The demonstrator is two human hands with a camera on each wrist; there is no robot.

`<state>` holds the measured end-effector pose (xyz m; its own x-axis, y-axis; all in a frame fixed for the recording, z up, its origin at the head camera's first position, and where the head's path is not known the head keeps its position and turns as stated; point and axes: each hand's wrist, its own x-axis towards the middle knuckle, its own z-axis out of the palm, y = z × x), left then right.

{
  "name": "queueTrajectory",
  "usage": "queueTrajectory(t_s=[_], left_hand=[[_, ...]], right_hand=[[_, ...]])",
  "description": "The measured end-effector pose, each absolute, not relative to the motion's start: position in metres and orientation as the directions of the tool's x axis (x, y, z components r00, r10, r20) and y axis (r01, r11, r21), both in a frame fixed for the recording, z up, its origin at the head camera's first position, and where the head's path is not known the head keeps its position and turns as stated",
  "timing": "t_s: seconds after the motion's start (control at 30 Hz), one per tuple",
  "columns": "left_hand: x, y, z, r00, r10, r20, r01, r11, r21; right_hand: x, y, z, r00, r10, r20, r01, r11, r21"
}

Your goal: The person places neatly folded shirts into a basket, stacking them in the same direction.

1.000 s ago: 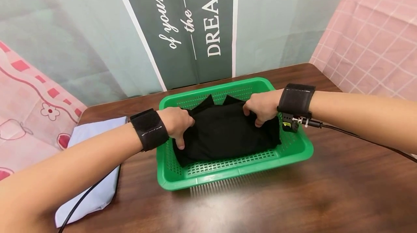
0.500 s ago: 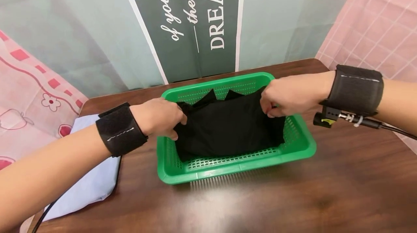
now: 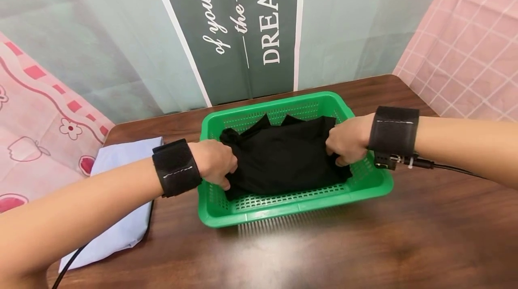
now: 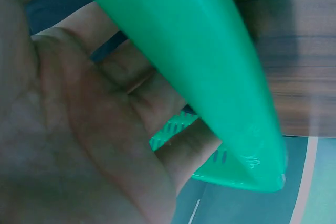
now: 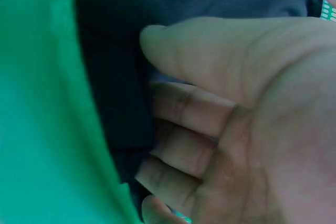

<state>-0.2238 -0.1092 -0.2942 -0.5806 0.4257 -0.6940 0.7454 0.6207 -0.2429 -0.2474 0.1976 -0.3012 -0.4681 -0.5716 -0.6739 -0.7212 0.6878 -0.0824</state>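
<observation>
A green perforated plastic basket [image 3: 291, 210] stands on the brown table, and a black folded garment [image 3: 283, 158] lies inside it. My left hand [image 3: 226, 170] grips the garment's left edge just inside the basket's left wall. My right hand [image 3: 333, 147] grips its right edge by the right wall. In the left wrist view my curled fingers [image 4: 157, 93] lie against the basket rim [image 4: 210, 77]. The right wrist view shows fingers [image 5: 184, 135] curled into the black garment [image 5: 115, 77] beside the green basket wall [image 5: 42, 103].
A light blue folded cloth [image 3: 117, 199] lies on the table to the left of the basket. Bare dark wood table [image 3: 364, 244] stretches in front and to the right. A banner with white lettering [image 3: 251, 24] hangs behind, with pink cloths at both sides.
Half a second ago both hands held the garment's edges up at rim height. They have come down and inward, and the garment lies lower in the basket.
</observation>
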Motion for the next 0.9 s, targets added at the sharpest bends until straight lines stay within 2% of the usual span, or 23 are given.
queueTrajectory(t_s=[0.13, 0.27, 0.4, 0.5, 0.57, 0.63, 0.73, 0.8, 0.9], left_hand=[[-0.221, -0.114, -0.289, -0.598, 0.423, -0.680, 0.718, 0.660, -0.220], [-0.215, -0.128, -0.266, -0.625, 0.521, -0.582, 0.690, 0.717, -0.100], [-0.213, -0.154, -0.236, -0.660, 0.675, -0.331, 0.710, 0.704, 0.018], [-0.212, -0.183, -0.226, -0.695, 0.706, -0.133, 0.709, 0.704, 0.035], [-0.209, -0.200, -0.229, -0.704, 0.710, -0.018, 0.709, 0.704, 0.026], [-0.201, -0.214, -0.239, -0.698, 0.710, 0.091, 0.714, 0.700, 0.011], [-0.180, -0.227, -0.263, -0.624, 0.743, 0.241, 0.764, 0.646, -0.013], [-0.165, -0.231, -0.280, -0.576, 0.762, 0.294, 0.796, 0.606, -0.011], [-0.145, -0.233, -0.300, -0.540, 0.787, 0.299, 0.822, 0.569, -0.011]], right_hand=[[-0.254, 0.186, -0.295, -0.471, -0.569, -0.674, -0.719, 0.691, -0.080], [-0.256, 0.182, -0.275, -0.505, -0.645, -0.574, -0.731, 0.673, -0.114], [-0.244, 0.195, -0.254, -0.602, -0.719, -0.348, -0.754, 0.655, -0.047], [-0.225, 0.209, -0.251, -0.626, -0.770, -0.120, -0.777, 0.629, 0.014], [-0.211, 0.216, -0.257, -0.592, -0.806, 0.016, -0.805, 0.592, 0.047], [-0.198, 0.217, -0.268, -0.525, -0.842, 0.123, -0.842, 0.535, 0.073], [-0.180, 0.211, -0.289, -0.428, -0.878, 0.215, -0.886, 0.455, 0.094], [-0.172, 0.205, -0.304, -0.380, -0.887, 0.261, -0.905, 0.415, 0.092], [-0.165, 0.196, -0.322, -0.321, -0.893, 0.315, -0.930, 0.361, 0.074]])
